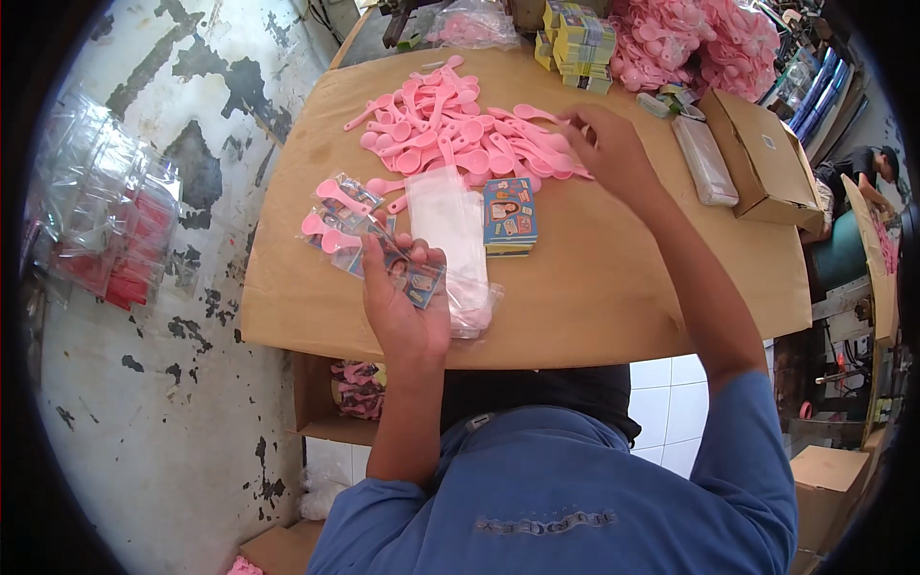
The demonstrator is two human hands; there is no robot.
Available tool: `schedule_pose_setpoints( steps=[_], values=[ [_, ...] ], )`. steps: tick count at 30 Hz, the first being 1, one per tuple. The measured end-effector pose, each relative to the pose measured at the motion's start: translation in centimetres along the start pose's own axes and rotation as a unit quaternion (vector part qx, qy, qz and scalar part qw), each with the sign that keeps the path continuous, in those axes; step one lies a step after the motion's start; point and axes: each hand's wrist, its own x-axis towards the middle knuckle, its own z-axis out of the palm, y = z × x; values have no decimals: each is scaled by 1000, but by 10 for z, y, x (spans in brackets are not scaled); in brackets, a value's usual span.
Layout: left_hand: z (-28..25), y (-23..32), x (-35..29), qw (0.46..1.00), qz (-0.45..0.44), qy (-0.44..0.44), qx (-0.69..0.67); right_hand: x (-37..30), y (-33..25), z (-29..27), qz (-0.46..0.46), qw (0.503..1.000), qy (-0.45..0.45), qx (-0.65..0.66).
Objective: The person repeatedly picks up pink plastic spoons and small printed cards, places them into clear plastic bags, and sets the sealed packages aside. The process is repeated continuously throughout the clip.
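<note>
My left hand (407,311) is closed on a clear plastic bag (369,257) with a blue printed card inside, held above the table's near left part. Just beyond it lie filled clear packets, each with a pink spoon (342,196) on top. My right hand (613,149) is at the right edge of a heap of pink measuring spoons (465,134), thumb and fingers apart. Its fingertips are close to one spoon (535,113); contact is unclear. Between my hands lie a stack of flat clear bags (444,225) and a stack of blue printed cards (510,216).
The brown-covered table (594,307) ends near my waist. Yellow card bundles (583,43) and bagged pink spoons (695,43) stand at the back. A cardboard box (757,163) sits at the right, a peeling wall (182,287) at the left. Another person (862,177) sits far right.
</note>
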Motion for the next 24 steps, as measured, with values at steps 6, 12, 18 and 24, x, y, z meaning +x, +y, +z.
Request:
schedule_pose_setpoints(
  steps=[6, 12, 18, 24],
  values=[
    [-3, 1, -6, 999, 21, -23, 35, 36, 106, 38, 16, 972, -62, -225],
    [-4, 4, 2, 995, 73, -17, 61, 36, 111, 32, 79, 981, -56, -170],
    [-11, 9, 22, 990, 127, -36, 39, -4, 42, -16, 148, 987, -13, 68],
    [-10, 2, 28, 990, 143, -3, 7, -117, -76, -40, 286, 880, -166, 340]
  ],
)
